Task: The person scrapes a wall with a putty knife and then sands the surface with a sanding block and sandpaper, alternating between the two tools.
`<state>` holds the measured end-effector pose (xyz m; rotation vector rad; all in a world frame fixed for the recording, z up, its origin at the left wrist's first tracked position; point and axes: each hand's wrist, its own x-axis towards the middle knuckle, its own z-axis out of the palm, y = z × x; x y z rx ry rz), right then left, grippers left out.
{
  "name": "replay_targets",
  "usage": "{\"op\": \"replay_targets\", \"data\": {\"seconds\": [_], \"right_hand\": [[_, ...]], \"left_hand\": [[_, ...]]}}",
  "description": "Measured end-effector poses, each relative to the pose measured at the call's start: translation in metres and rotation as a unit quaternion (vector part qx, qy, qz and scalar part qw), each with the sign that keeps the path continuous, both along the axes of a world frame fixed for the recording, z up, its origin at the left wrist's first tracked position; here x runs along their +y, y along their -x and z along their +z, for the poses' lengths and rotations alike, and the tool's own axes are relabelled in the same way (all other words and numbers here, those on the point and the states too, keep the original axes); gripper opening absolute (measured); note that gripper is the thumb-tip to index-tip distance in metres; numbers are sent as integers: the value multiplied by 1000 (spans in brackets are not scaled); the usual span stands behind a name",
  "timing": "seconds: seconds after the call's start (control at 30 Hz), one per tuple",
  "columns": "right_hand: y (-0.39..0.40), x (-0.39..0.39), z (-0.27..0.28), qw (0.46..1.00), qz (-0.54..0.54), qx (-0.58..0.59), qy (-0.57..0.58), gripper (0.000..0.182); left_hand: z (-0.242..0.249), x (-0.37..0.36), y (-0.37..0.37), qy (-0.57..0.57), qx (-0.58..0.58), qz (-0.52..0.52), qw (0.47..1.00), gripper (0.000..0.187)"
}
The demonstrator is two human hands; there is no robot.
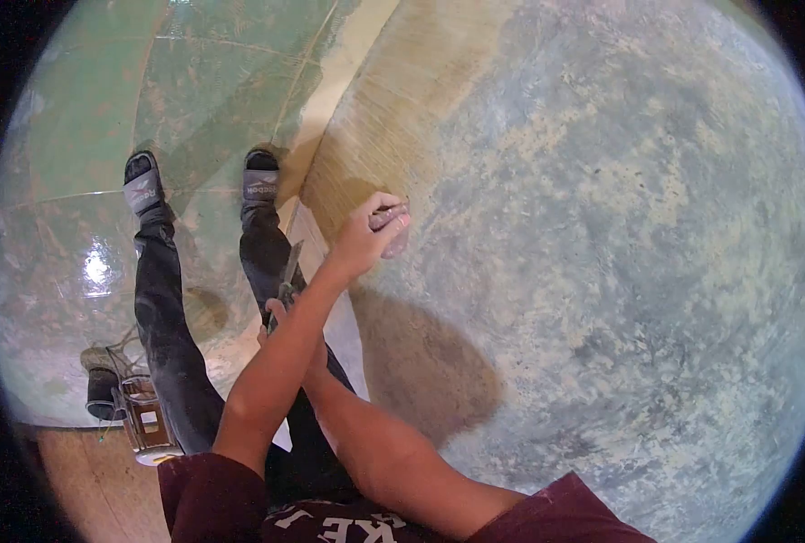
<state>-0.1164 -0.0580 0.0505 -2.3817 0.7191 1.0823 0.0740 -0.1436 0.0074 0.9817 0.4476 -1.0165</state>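
My left hand (373,237) is closed around a mottled purplish-grey lump (397,241), held against or just over the blue-grey mottled wall surface (602,208). My right hand (276,319) sits lower and to the left, partly behind my left forearm, with its fingers round the handle of a tool. The tool's narrow metal blade (294,259) points up beside my leg. My forearms cross, the left one on top. A brownish streaked band (393,100) runs along the edge of the surface.
My feet stand on a glossy green tiled floor (86,118). At the lower left, a black cup-like object (102,393) lies beside a brown and metal container (152,425). A pale strip (339,68) divides the floor from the wall surface.
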Motion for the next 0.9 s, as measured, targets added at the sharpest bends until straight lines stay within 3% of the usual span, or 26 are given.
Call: {"op": "replay_targets", "data": {"seconds": [0.07,0.13,0.27,0.4,0.5,0.6,0.67,0.8,0.87,0.9], "right_hand": [[2,8,1,998,-55,35,7,51],[-10,10,14,997,40,68,-5,51],[11,12,10,999,24,19,10,51],[15,7,16,997,39,60,6,54],[25,5,17,994,38,97,11,55],[42,4,10,997,14,76,16,55],[50,0,11,998,-2,59,20,55],[53,-9,13,997,-20,72,-7,59],[52,-9,12,998,-16,59,-13,60],[49,-7,12,999,-13,30,6,54]], "left_hand": [[-3,5,10,-30,-80,-27,996,27],[-8,3,22,-35,-59,-18,997,28],[0,-5,42,-85,-81,-8,993,30],[15,-5,53,-89,-88,-36,991,26],[21,-9,63,-96,-129,33,986,28],[26,-11,67,-124,-176,22,976,35],[29,-13,67,-164,-284,-21,945,45],[29,-25,67,-177,-302,-53,935,50],[23,-34,67,-213,-354,-89,906,47],[20,-39,68,-214,-356,-90,905,47]]}}
